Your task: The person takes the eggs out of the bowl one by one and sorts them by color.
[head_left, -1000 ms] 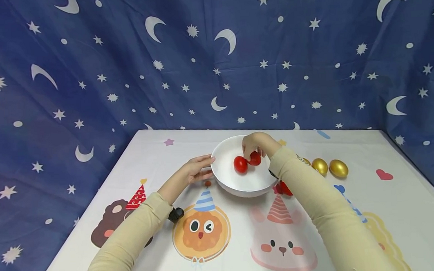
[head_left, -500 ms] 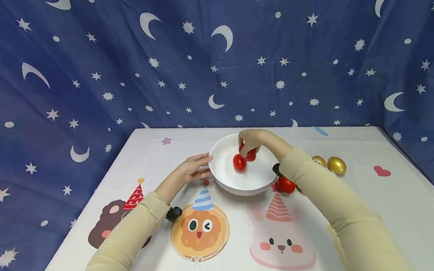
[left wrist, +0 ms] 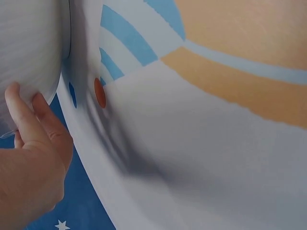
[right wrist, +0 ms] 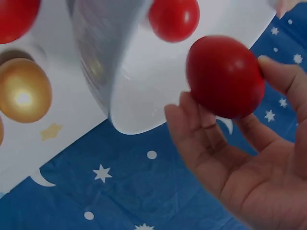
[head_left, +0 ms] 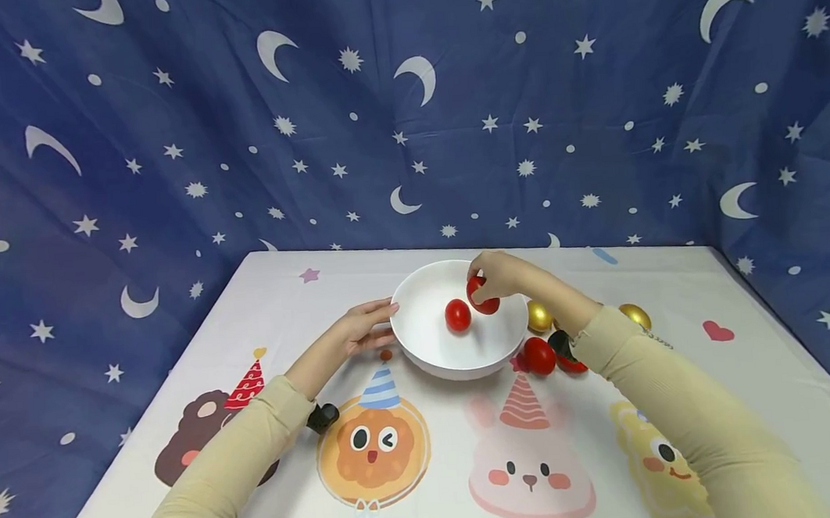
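Observation:
A white bowl (head_left: 427,352) stands on the table with one red egg (head_left: 458,316) lying in it. My right hand (head_left: 496,276) is over the bowl's right part and pinches another red egg (right wrist: 225,76) between thumb and fingers. In the right wrist view this egg appears raised above the one in the bowl. My left hand (head_left: 362,327) rests with extended fingers against the left side of the bowl. The left wrist view shows fingertips (left wrist: 14,88) on the bowl's outer wall (left wrist: 31,52).
Right of the bowl lie red eggs (head_left: 538,356) and golden eggs (head_left: 539,317), partly hidden by the right wrist and sleeve. The white tablecloth (head_left: 426,462) has printed cartoon figures. A blue curtain (head_left: 352,137) with moons and stars stands behind the table.
My right hand has raised its red egg from beside the other one and shifted it slightly right. Its forearm has swung right, uncovering eggs beside the bowl. The left hand stays at the bowl.

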